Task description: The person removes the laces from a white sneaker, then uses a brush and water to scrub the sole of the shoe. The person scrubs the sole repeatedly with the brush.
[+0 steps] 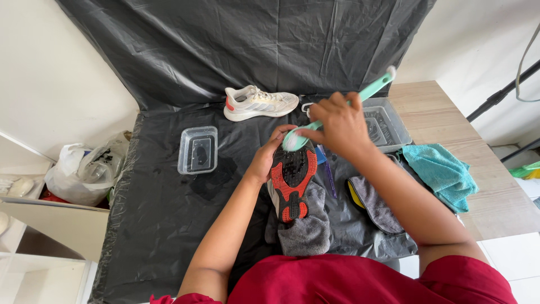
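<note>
Shoe (pixel 291 183) sole-up in left hand (pixel 264 157); right hand (pixel 337 126) grips brush (pixel 360 95).

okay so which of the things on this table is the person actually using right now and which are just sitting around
In use: left hand steadying the upturned shoe; right hand working the mint-green brush on its sole; grey towel underneath.

Lying about: white sneaker, small clear tub, teal cloth, insole, plastic bag.
</note>
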